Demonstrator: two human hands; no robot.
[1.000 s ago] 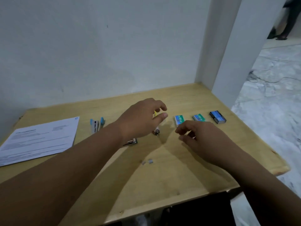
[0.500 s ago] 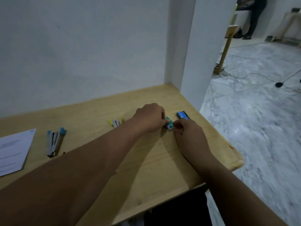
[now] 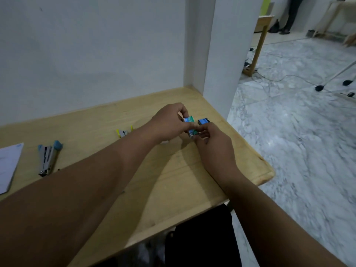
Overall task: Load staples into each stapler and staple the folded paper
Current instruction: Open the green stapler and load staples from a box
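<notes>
Fingers: left hand (image 3: pixel 169 122) and right hand (image 3: pixel 213 143) each pinched an end of a small green cardboard staple box (image 3: pixel 192 132), lifted just off the pale wooden table (image 3: pixel 173 174), probably to slide it open
Box contents: hidden
Other boxes: green-blue one (image 3: pixel 189 119) and dark blue one (image 3: pixel 203 121) just behind the held box, closed
Staplers: yellow-tipped stapler (image 3: pixel 123 132) left of the held box; blue-tipped stapler (image 3: pixel 48 158) farther left, opened out for loading
Paper: white printed sheet (image 3: pixel 8 166) farthest left

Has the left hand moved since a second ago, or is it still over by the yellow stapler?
Yes. The left hand has gone right, away from the yellow stapler, to the green staple box.
</notes>
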